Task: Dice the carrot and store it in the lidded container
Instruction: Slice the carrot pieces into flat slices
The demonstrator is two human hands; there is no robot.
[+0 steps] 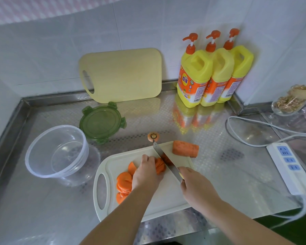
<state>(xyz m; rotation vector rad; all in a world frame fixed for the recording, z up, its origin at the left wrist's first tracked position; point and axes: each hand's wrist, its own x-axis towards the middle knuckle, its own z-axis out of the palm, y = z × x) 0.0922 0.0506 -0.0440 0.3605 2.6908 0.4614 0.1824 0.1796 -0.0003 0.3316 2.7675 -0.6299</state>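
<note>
The white cutting board (166, 197) lies near the front edge of the stainless steel countertop (42, 209), with its handle hole to the left. On it the carrot is in several parts. A thick uncut carrot chunk (185, 149) sits at the board's far right corner. A loose pile of round slices (124, 184) lies near the board's left side. A fanned row of slices (160, 165) rests at the middle.

The left hand (147, 172) reaches over that fanned row with bent fingers and steadies it. The fingertips are hidden behind the hand, so the exact hold is hard to make out. The right hand (196, 186) is wrapped round the handle of a kitchen knife (163, 156). The blade runs diagonally away from the person and touches the right side of the fanned row. Its tip reaches the board's far edge. Just past that edge, on the countertop, lies the cut-off carrot top (153, 136).

To the left of the board stands the clear round container (57, 151), open. Its green clip lid (102, 122) lies flat just behind it.

A pale yellow cutting board (120, 75) leans against the back wall. 3 yellow pump bottles of dish soap (194, 76) stand in the back right corner. On the right side a white power strip (288, 167) lies with its cable (245, 124) looping behind it. A glass dish (290, 101) holds something golden.
</note>
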